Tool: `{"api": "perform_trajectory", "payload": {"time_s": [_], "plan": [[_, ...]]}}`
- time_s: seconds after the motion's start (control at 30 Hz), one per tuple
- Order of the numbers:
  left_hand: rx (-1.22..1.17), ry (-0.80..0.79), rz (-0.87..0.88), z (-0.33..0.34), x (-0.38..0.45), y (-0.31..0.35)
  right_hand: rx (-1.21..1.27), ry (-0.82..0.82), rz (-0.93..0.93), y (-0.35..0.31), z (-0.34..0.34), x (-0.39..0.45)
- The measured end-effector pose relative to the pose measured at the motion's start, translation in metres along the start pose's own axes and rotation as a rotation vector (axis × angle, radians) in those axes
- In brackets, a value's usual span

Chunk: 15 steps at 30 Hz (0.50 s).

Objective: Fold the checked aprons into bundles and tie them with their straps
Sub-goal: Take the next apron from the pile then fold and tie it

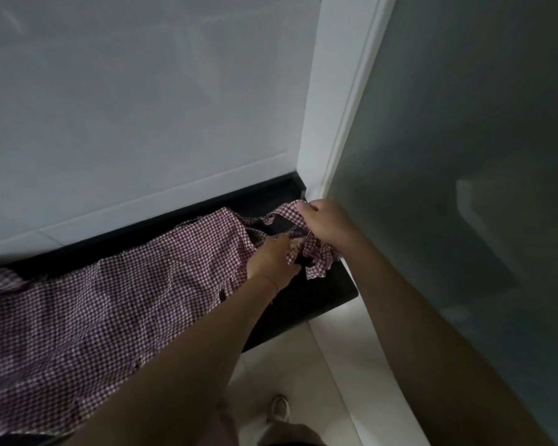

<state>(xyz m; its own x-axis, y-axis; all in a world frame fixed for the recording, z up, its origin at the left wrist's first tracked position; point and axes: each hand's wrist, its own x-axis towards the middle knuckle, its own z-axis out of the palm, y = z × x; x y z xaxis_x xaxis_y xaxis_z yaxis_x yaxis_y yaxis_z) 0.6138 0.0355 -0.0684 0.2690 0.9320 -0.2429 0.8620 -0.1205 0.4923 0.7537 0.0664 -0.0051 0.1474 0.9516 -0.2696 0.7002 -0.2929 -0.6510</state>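
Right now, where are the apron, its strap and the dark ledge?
apron (94, 304), head view, middle of the spread checked cloth.
strap (287, 210), head view, band beside the right hand's fingertips.
ledge (319, 297), head view, bare dark top near its right end.

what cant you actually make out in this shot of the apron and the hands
Head view only:
- Left hand: fingertips buried in the strap tangle, so its grip is unclear.
- Right hand: pinches a strap; its palm side faces away.
- Checked apron: cut off by the left edge, and the left forearm covers its lower right part.
- Black ledge: mostly covered by cloth.
- Shoe: small, dim.
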Motion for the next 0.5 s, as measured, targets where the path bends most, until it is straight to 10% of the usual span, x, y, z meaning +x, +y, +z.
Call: {"api": "perform_trajectory", "payload": {"time_s": [0.2, 0.5], "plan": [[-0.054, 0.108, -0.112, -0.007, 0.011, 0.0, 0.222, 0.036, 0.059, 0.016, 0.004, -0.005], [-0.354, 0.252, -0.5, -0.081, 0.008, -0.075, -0.392, -0.067, 0.224, 0.026, -0.01, 0.017]]}}
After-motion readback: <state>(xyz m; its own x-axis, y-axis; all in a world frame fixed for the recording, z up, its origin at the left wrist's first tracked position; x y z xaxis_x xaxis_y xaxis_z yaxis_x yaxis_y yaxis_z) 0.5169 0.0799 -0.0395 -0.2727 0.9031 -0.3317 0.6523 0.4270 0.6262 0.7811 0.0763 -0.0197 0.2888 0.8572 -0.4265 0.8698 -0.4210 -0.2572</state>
